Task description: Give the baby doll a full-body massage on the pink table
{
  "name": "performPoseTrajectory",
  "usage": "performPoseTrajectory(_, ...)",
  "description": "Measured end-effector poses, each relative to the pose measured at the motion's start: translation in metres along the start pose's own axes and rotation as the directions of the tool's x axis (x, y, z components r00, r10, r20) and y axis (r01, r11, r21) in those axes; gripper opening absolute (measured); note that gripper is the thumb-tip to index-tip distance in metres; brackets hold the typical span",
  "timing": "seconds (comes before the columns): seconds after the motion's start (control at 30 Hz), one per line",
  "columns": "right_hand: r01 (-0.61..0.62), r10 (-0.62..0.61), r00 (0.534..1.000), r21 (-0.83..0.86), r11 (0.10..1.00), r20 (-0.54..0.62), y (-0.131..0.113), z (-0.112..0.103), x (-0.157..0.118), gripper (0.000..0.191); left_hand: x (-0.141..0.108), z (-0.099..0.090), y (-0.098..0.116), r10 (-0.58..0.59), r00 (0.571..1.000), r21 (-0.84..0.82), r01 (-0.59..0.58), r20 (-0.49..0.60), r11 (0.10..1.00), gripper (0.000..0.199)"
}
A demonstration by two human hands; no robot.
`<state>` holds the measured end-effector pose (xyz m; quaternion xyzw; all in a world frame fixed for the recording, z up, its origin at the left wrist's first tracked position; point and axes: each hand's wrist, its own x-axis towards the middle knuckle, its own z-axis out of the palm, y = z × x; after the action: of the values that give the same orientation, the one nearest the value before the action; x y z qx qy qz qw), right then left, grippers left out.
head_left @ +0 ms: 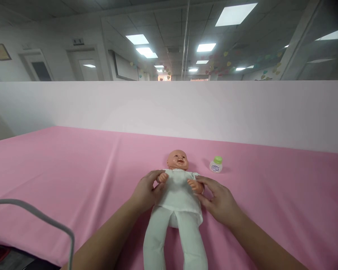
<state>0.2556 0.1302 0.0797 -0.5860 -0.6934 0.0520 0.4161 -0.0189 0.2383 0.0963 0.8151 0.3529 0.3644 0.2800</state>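
Note:
A baby doll (pixel 177 189) in a white top and white trousers lies on its back, head away from me, on the pink sheet. My left hand (pixel 147 190) grips the doll's arm on the left side, thumb below and fingers above, close to its small hand. On the other side, my right hand (pixel 220 198) has its thumb and fingers around the doll's other forearm. Both doll arms are bent up beside its chest. To the right of the doll's head stands a small clear bottle (pixel 215 166) with a green cap and a printed label.
The pink sheet (pixel 73 161) covers the table and has a few creases. Behind it rises a white partition (pixel 157 108) with glass above. A grey cable (pixel 42 215) curves in at the lower left, above dark items past the table edge.

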Motion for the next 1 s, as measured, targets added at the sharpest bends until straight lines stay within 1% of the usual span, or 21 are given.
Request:
performPoseTrajectory(0.03, -0.074, 0.076, 0.996, 0.046, 0.996, -0.043, 0.004, -0.002, 0.001, 0.040, 0.002, -0.001, -0.003, -0.065, 0.997, -0.076, 0.063, -0.032, 0.995, 0.035)
performPoseTrajectory(0.1, -0.211, 0.233, 0.965, 0.164, 0.963, -0.123, 0.014, -0.004, 0.003, 0.045, 0.006, -0.004, -0.012, -0.182, 0.979, -0.228, 0.157, -0.093, 0.961, 0.031)
performPoseTrajectory(0.13, -0.268, 0.309, 0.938, 0.234, 0.934, -0.157, 0.020, -0.005, 0.004, 0.048, 0.008, -0.005, -0.017, -0.226, 0.967, -0.301, 0.182, -0.119, 0.936, 0.030)
performPoseTrajectory(0.2, -0.361, 0.454, 0.867, 0.367, 0.857, -0.208, 0.032, -0.007, 0.008, 0.053, 0.013, -0.006, -0.028, -0.313, 0.937, -0.445, 0.216, -0.156, 0.869, 0.034)
performPoseTrajectory(0.27, -0.428, 0.578, 0.788, 0.486, 0.762, -0.212, 0.046, -0.008, 0.011, 0.054, 0.018, -0.007, -0.039, -0.424, 0.893, -0.585, 0.264, -0.152, 0.767, 0.039)
performPoseTrajectory(0.33, -0.461, 0.674, 0.721, 0.614, 0.641, -0.163, 0.058, -0.009, 0.014, 0.050, 0.022, -0.008, -0.047, -0.554, 0.823, -0.682, 0.336, -0.122, 0.649, 0.040)
performPoseTrajectory(0.4, -0.483, 0.739, 0.671, 0.723, 0.494, -0.056, 0.070, -0.009, 0.015, 0.045, 0.025, -0.010, -0.052, -0.655, 0.752, -0.741, 0.398, -0.075, 0.541, 0.036)
performPoseTrajectory(0.47, -0.514, 0.779, 0.624, 0.780, 0.357, 0.054, 0.079, -0.010, 0.016, 0.041, 0.027, -0.011, -0.055, -0.719, 0.694, -0.778, 0.437, -0.029, 0.453, 0.031)
performPoseTrajectory(0.5, -0.532, 0.795, 0.599, 0.790, 0.304, 0.098, 0.084, -0.011, 0.015, 0.040, 0.028, -0.012, -0.055, -0.739, 0.674, -0.791, 0.445, -0.012, 0.419, 0.028)
performPoseTrajectory(0.57, -0.550, 0.820, 0.554, 0.802, 0.232, 0.143, 0.091, -0.011, 0.015, 0.042, 0.029, -0.013, -0.055, -0.765, 0.644, -0.811, 0.450, 0.004, 0.374, 0.021)
performPoseTrajectory(0.6, -0.555, 0.826, 0.541, 0.804, 0.212, 0.156, 0.095, -0.012, 0.015, 0.045, 0.030, -0.014, -0.055, -0.772, 0.635, -0.819, 0.448, 0.010, 0.358, 0.019)
performPoseTrajectory(0.63, -0.556, 0.827, 0.538, 0.806, 0.204, 0.162, 0.097, -0.012, 0.015, 0.046, 0.030, -0.014, -0.055, -0.775, 0.632, -0.826, 0.447, 0.019, 0.344, 0.018)
performPoseTrajectory(0.7, -0.537, 0.812, 0.566, 0.811, 0.233, 0.142, 0.100, -0.011, 0.015, 0.047, 0.030, -0.015, -0.055, -0.776, 0.630, -0.830, 0.448, 0.029, 0.333, 0.017)
performPoseTrajectory(0.77, -0.481, 0.785, 0.617, 0.817, 0.319, 0.057, 0.097, -0.012, 0.016, 0.051, 0.030, -0.015, -0.054, -0.771, 0.636, -0.817, 0.447, 0.004, 0.364, 0.018)
performPoseTrajectory(0.8, -0.443, 0.769, 0.639, 0.814, 0.376, -0.006, 0.093, -0.012, 0.017, 0.054, 0.029, -0.014, -0.053, -0.759, 0.651, -0.804, 0.440, -0.020, 0.399, 0.020)
performPoseTrajectory(0.83, -0.410, 0.751, 0.656, 0.801, 0.436, -0.073, 0.088, -0.013, 0.018, 0.059, 0.028, -0.013, -0.051, -0.732, 0.680, -0.789, 0.424, -0.047, 0.445, 0.024)
performPoseTrajectory(0.87, -0.390, 0.732, 0.669, 0.776, 0.497, -0.133, 0.080, -0.013, 0.018, 0.065, 0.026, -0.012, -0.048, -0.687, 0.722, -0.771, 0.393, -0.079, 0.501, 0.028)
performPoseTrajectory(0.9, -0.378, 0.708, 0.681, 0.739, 0.558, -0.187, 0.071, -0.014, 0.018, 0.068, 0.024, -0.011, -0.045, -0.622, 0.775, -0.745, 0.346, -0.115, 0.570, 0.031)
performPoseTrajectory(0.97, -0.366, 0.642, 0.719, 0.641, 0.675, -0.266, 0.050, -0.013, 0.016, 0.069, 0.018, -0.006, -0.034, -0.452, 0.873, -0.640, 0.243, -0.183, 0.729, 0.034)
performPoseTrajectory(1.0, -0.329, 0.589, 0.746, 0.597, 0.732, -0.311, 0.039, -0.012, 0.014, 0.066, 0.014, -0.004, -0.028, -0.363, 0.911, -0.558, 0.200, -0.197, 0.805, 0.034)
